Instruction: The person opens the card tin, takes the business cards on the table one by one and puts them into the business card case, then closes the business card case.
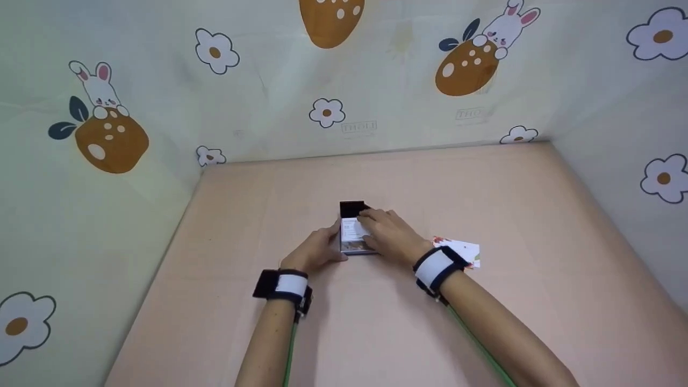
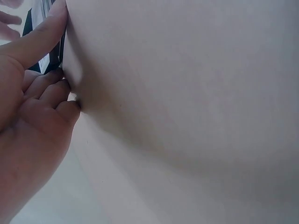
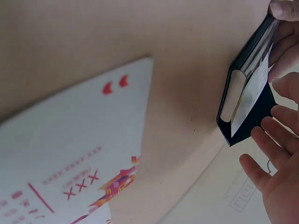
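A small dark case (image 3: 250, 45) sits near the middle of the head view, its lid flap (image 1: 352, 208) turned back toward the top of the frame and a white card (image 1: 352, 230) lying at its upper face. Flap included, the case runs longer up the frame than across.

The key relation is sideways: the case lies between the hands, both about equally near. The left hand (image 1: 317, 250) has it at the fingertips, thumb along the left side and other fingers curled in below, gripping that edge. The right hand (image 1: 395, 236) comes from the right, fingers spread and holding nothing, its tips over the card's right part; whether they touch it cannot be told.

A printed card (image 1: 465, 252) lies right of centre, partly behind the right wrist strap (image 1: 434, 267). Around all this stretches the pale table (image 1: 365, 322), with a flower-and-rabbit wall (image 1: 269, 118) across the upper frame.
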Demonstrator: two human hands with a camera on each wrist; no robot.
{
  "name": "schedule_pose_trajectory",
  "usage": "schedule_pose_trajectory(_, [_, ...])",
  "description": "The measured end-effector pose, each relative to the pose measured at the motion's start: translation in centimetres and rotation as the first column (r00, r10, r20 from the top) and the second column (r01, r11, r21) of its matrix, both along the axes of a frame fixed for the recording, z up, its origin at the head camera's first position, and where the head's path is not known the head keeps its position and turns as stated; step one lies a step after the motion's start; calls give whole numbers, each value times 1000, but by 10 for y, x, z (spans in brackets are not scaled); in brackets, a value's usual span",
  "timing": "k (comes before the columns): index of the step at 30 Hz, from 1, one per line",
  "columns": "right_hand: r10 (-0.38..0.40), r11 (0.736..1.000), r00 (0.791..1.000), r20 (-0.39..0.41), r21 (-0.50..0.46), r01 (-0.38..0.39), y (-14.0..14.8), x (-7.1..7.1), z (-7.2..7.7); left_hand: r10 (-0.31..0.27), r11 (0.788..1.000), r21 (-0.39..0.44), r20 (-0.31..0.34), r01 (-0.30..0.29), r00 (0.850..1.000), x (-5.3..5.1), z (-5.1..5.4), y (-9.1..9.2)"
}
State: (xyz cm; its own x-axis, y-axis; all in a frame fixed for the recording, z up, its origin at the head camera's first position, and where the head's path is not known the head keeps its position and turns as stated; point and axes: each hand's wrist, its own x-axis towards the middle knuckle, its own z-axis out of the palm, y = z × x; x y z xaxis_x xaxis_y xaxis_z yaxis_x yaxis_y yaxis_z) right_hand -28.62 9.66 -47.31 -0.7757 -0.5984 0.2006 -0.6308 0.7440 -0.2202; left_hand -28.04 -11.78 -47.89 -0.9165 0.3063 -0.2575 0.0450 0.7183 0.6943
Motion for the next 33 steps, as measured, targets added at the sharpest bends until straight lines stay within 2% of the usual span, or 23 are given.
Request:
schedule_pose_trajectory(5, [53,998,999,5,32,-54,-5,9,-6,-7,1000,10,-5,7,1000,0,0,-1])
schedule_pose_trajectory(12, [66,994,997,26,89,-68,-5,15,-10,-30,999,14,-35,30,999,1,2,-2])
schedule_pose_trajectory(20, [87,992,996,23,89,-89,-5,21,-13,-25,999,-21,-32,25,999,0,1,-2])
schedule_pose_trajectory(26, [100,992,995,24,77,-102,-7,27,-12,-18,1000,-11,-30,17,999,1,2,-2])
schedule_pose_trajectory(33, [95,993,995,26,68,-96,-7,33,-11,-34,999,-12,-53,34,998,0,2,-1])
